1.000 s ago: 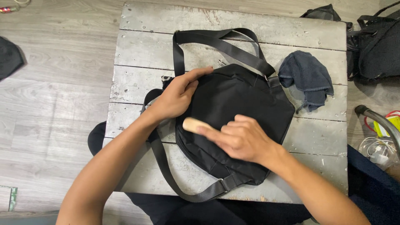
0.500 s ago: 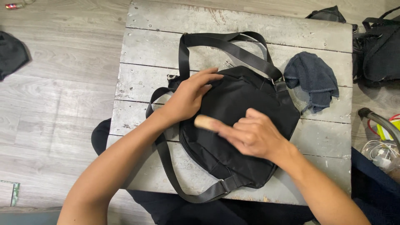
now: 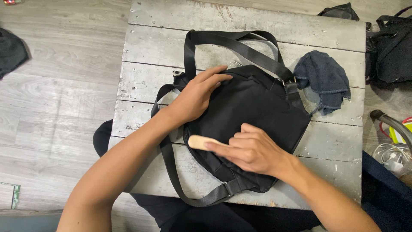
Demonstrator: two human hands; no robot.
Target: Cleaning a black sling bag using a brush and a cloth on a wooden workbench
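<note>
A black fabric shoulder bag (image 3: 253, 107) lies flat on a weathered grey wooden table (image 3: 240, 17), its long strap (image 3: 231, 43) looped toward the far side and down the left. My left hand (image 3: 195, 96) presses flat on the bag's upper left corner. My right hand (image 3: 251, 150) grips a light wooden brush (image 3: 201, 141), whose pale end sticks out to the left, and holds it against the bag's lower left part.
A dark blue-grey cloth (image 3: 322, 79) sits crumpled on the table to the right of the bag. More black bags (image 3: 392, 47) rest on the floor at the far right. Cables and a metal tube (image 3: 392, 126) lie at the right edge. Grey plank floor surrounds the table.
My right hand has drawn the brush down and toward the bag's near left edge. The left hand stays pressed on the same corner.
</note>
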